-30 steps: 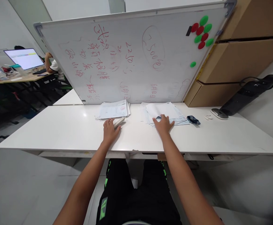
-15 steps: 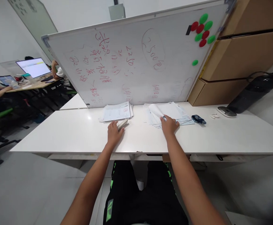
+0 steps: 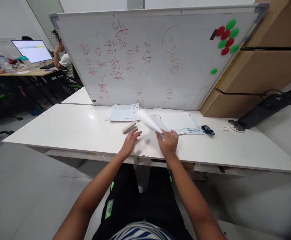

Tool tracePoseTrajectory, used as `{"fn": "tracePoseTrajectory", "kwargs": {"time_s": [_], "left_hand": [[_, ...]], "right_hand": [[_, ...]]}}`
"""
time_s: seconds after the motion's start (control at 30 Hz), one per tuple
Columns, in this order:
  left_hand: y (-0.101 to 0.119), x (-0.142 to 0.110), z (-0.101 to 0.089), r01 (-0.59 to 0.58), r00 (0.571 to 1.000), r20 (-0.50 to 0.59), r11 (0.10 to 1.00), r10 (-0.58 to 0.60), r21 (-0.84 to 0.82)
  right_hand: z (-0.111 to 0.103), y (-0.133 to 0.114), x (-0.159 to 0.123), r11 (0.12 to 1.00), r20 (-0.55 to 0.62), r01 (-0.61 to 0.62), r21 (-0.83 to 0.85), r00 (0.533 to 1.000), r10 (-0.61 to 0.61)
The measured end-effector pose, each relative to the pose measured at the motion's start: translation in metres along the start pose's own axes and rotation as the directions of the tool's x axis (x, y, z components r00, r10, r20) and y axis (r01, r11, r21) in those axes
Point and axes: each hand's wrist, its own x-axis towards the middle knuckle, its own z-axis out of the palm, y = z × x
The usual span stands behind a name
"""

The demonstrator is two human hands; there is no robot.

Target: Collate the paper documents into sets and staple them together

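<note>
My right hand (image 3: 168,142) grips the near edge of some white paper (image 3: 150,122), lifted and tilted above the desk; how many sheets it holds I cannot tell. My left hand (image 3: 132,141) is raised a little off the desk with its fingers apart, holding nothing. Just beyond its fingertips lies a beige stapler (image 3: 129,127). Behind that rests a stack of printed forms (image 3: 124,113). To the right of the lifted paper, a spread pile of papers (image 3: 179,120) lies on the desk, its lower edges fanned out.
A whiteboard (image 3: 145,60) with red writing and magnets stands along the back of the white desk (image 3: 60,123). At right are a small dark blue device (image 3: 207,130), a mouse (image 3: 236,126), a black bottle (image 3: 265,108) and stacked cardboard boxes (image 3: 267,70). Other people sit at a far-left desk.
My right hand has lifted paper off the right pile and carried it left. My left hand has let go of the stapler and opened. The view has shifted slightly.
</note>
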Motion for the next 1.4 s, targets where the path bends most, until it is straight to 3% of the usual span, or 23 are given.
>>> {"fn": "tracePoseTrajectory", "kwargs": {"time_s": [0.07, 0.17, 0.27, 0.43, 0.6, 0.7, 0.83, 0.9, 1.13, 1.27, 1.4], "left_hand": [[0.008, -0.019, 0.017, 0.144, 0.987, 0.124, 0.923, -0.106, -0.356], [0.013, -0.041, 0.027, 0.215, 0.973, 0.044, 0.816, -0.228, -0.537], [0.008, -0.059, 0.02, 0.24, 0.942, -0.074, 0.809, -0.328, -0.536], [-0.018, -0.087, 0.002, 0.348, 0.876, -0.13, 0.795, -0.465, -0.497], [-0.044, -0.106, 0.0, 0.412, 0.791, -0.269, 0.804, -0.549, -0.429], [-0.047, -0.112, -0.001, 0.389, 0.811, -0.252, 0.808, -0.529, -0.442], [-0.045, -0.119, -0.009, 0.388, 0.853, -0.139, 0.789, -0.503, -0.476], [-0.044, -0.119, -0.014, 0.409, 0.861, -0.131, 0.823, -0.491, -0.395], [-0.028, -0.113, -0.018, 0.38, 0.89, -0.255, 0.924, -0.379, -0.048], [-0.012, -0.108, -0.017, 0.353, 0.902, -0.286, 0.934, -0.323, 0.061], [0.004, -0.096, -0.016, 0.225, 0.951, -0.242, 0.968, -0.193, 0.113]], "right_hand": [[-0.006, -0.025, -0.031, 0.98, 0.07, 0.185, 0.076, 0.979, -0.191], [-0.008, -0.046, -0.07, 0.97, 0.1, 0.22, 0.103, 0.968, -0.23], [-0.014, -0.046, -0.094, 0.974, 0.183, 0.207, 0.088, 0.958, -0.22], [-0.025, -0.024, -0.111, 0.964, 0.29, 0.252, 0.086, 0.919, -0.266], [-0.022, -0.007, -0.109, 0.991, 0.285, 0.135, -0.023, 0.951, -0.123], [-0.02, -0.004, -0.107, 0.994, 0.292, 0.103, -0.035, 0.952, -0.089], [-0.021, -0.004, -0.107, 0.996, 0.315, 0.087, -0.023, 0.946, -0.076], [-0.023, -0.005, -0.105, 0.995, 0.331, 0.094, -0.021, 0.94, -0.081], [-0.028, -0.002, -0.098, 0.985, 0.388, 0.172, -0.022, 0.909, -0.15], [-0.02, 0.0, -0.107, 0.988, 0.273, 0.148, -0.048, 0.953, -0.129], [-0.012, -0.001, -0.121, 0.992, 0.106, 0.088, -0.085, 0.991, -0.079]]}}
